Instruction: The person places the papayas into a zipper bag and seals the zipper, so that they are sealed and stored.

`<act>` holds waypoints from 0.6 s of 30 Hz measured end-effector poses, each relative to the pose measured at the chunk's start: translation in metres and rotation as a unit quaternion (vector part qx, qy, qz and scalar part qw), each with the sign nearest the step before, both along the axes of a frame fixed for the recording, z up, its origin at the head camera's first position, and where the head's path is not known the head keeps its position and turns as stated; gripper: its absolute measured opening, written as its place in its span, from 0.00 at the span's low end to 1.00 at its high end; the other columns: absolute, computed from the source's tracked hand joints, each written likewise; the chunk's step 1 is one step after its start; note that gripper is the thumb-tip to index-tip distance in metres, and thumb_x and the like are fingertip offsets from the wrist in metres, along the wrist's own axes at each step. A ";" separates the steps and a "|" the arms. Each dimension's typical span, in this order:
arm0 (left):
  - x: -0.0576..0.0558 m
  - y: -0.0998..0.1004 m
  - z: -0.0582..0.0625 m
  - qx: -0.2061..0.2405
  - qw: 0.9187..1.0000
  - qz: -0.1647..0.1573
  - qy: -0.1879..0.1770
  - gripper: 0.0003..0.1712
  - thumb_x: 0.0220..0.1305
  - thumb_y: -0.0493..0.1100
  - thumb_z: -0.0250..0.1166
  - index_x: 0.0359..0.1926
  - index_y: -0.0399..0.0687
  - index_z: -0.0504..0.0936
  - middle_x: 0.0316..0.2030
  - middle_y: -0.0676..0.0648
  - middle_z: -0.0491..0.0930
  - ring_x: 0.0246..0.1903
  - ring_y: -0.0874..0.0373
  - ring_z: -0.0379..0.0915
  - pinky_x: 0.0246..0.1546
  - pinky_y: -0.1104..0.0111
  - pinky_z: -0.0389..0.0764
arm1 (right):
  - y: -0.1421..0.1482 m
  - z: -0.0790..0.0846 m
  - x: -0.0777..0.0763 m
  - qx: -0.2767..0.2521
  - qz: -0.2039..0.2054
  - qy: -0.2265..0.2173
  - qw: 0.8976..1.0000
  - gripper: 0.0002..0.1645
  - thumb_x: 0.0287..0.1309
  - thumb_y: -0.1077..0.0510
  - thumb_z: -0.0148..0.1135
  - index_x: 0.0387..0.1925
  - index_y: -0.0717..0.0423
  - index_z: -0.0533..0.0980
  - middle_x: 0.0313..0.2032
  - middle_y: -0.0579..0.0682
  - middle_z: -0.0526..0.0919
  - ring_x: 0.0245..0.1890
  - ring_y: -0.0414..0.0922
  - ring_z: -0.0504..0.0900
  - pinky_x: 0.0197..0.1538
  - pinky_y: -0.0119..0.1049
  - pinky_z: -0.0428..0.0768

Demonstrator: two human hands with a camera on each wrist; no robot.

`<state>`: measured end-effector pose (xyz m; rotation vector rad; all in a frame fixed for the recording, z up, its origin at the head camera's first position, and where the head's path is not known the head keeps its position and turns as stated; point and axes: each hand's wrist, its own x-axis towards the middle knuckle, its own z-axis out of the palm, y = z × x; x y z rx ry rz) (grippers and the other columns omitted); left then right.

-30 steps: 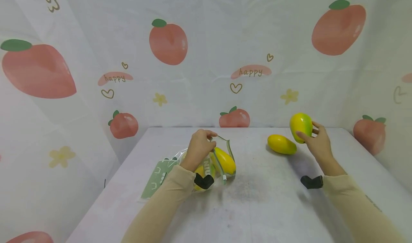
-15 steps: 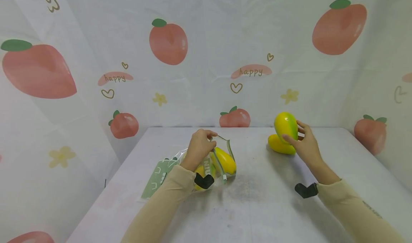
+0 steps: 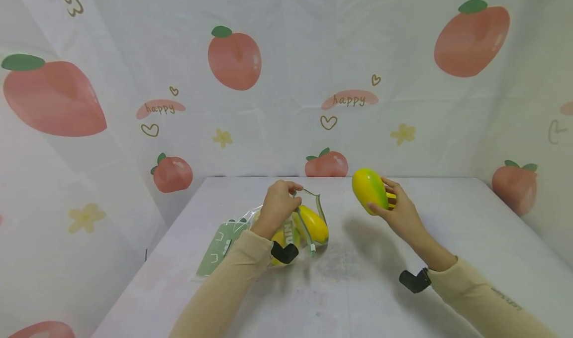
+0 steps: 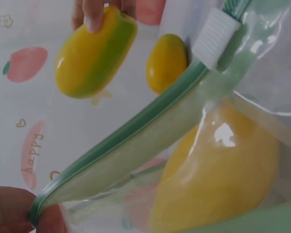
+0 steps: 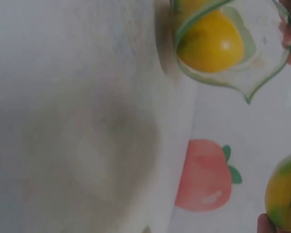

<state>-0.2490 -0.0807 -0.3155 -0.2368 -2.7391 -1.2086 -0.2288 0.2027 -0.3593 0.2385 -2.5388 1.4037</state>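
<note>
My left hand pinches the top edge of a clear zip bag with a green zipper strip and a white slider. The bag's mouth gapes toward the right. Inside lies a yellow mango, with another yellow-green fruit behind the lettering. Held up off the table in my right hand is a yellow and green mango, to the right of the bag. One more mango lies on the table, mostly hidden behind my right hand in the head view.
Left of the bag, a green flat piece with white drawn marks lies on the white table. A fruit-printed curtain stands behind the table's back edge.
My right hand has carried its mango left, toward the bag, passing in front of the mango on the table. The left hand and the bag have stayed in place.
</note>
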 end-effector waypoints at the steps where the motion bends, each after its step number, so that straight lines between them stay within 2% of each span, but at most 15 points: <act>1: 0.000 0.000 0.000 0.000 1.000 0.000 0.001 0.20 0.55 0.31 0.60 0.50 0.40 0.84 0.45 0.37 0.79 0.18 0.60 0.75 0.22 0.74 0.77 | -0.003 -0.001 0.001 0.002 0.005 0.002 1.000 0.47 0.60 0.50 0.64 0.73 0.58 0.52 0.65 0.69 0.63 0.56 0.66 0.74 0.53 0.55 0.79; 12: 0.000 0.001 -0.001 -0.002 1.000 0.002 0.009 0.19 0.54 0.31 0.60 0.48 0.42 0.85 0.44 0.38 0.80 0.16 0.61 0.72 0.21 0.74 0.76 | -0.028 -0.022 0.010 0.036 0.059 -0.004 0.998 0.45 0.56 0.54 0.68 0.70 0.59 0.58 0.63 0.67 0.68 0.51 0.61 0.77 0.50 0.50 0.82; 18: -0.001 0.001 0.000 0.000 1.000 0.001 0.010 0.19 0.54 0.31 0.61 0.47 0.42 0.85 0.43 0.38 0.80 0.18 0.61 0.72 0.23 0.73 0.79 | -0.038 -0.034 0.013 0.063 0.085 -0.028 0.994 0.43 0.53 0.56 0.70 0.68 0.59 0.62 0.61 0.68 0.70 0.49 0.58 0.78 0.48 0.46 0.83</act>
